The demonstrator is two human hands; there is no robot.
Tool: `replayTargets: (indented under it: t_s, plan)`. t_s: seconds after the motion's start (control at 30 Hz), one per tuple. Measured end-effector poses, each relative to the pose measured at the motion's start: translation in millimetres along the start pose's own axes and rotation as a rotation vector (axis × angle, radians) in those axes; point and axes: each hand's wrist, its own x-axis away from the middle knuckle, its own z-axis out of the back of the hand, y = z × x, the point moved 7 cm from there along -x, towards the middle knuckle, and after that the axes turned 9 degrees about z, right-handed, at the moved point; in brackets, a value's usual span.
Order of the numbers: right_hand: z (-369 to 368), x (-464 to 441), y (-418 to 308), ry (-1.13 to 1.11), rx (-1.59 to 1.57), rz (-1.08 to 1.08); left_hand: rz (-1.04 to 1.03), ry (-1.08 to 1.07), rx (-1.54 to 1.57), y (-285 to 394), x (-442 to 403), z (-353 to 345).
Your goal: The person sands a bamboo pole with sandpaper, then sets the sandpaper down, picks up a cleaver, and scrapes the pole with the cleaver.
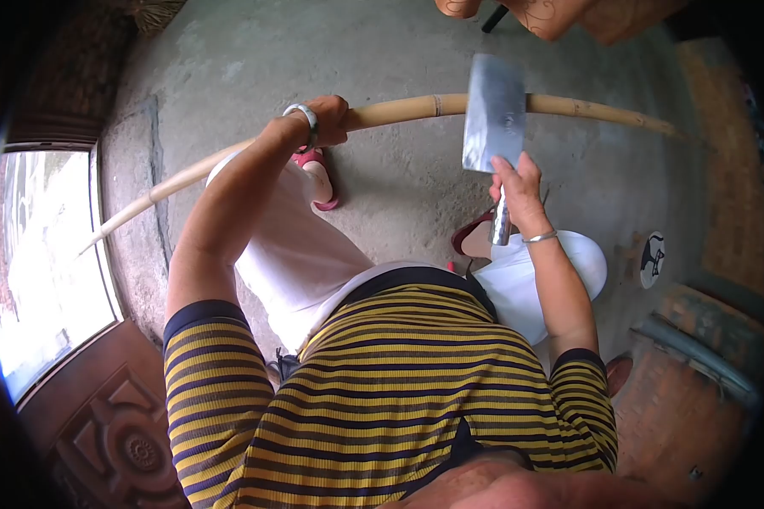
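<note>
A long, pale bamboo pole (399,111) runs across in front of me, from the doorway side on the left to the far right. My left hand (327,117), with a bangle at its wrist, is wrapped round the pole left of its middle. The handle of a cleaver (494,110) is gripped in my right hand (519,188). Its broad metal blade points away from me and crosses over the pole, hiding a short stretch. Whether the blade touches the bamboo I cannot tell.
Below lies a grey concrete floor (399,187). On the left is a bright doorway (51,254) beside a carved wooden door (119,424). An orange cloth (560,15) hangs at the top. Wooden furniture (688,399) stands at the lower right, near a round black-and-white picture (652,260).
</note>
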Motion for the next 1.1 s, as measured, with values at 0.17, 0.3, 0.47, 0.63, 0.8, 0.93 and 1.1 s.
replayTargets:
  t_s: [0.17, 0.3, 0.47, 0.63, 0.8, 0.93, 1.1]
  plan:
    - [-34.2, 18.7, 15.2, -0.316, 0.284, 0.091, 0.027, 0.043, -0.017, 1.1, -7.9, -2.4]
    - [0.2, 4.1, 1.4, -0.008, 0.029, 0.0, 0.059, 0.003, 0.022, 2.7, 1.4, -0.5]
    - [-18.2, 16.5, 17.7, -0.188, 0.18, 0.028, 0.049, -0.024, -0.098, 7.2, -5.7, -3.4]
    - [8.5, 1.3, 17.7, -0.018, 0.032, -0.008, 0.066, 0.074, -0.108, 10.9, -1.6, 2.1]
    - [-26.4, 15.4, 23.7, -0.258, 0.335, 0.104, 0.019, -0.003, -0.051, 25.1, 6.1, 9.8]
    - [11.7, -0.5, 6.7, 0.071, 0.05, 0.02, -0.004, 0.083, 0.032, 14.2, -4.7, -0.7]
    - [-25.9, 13.1, 23.7, -0.268, 0.367, 0.188, -0.022, 0.119, -0.003, 17.8, -11.3, 1.0]
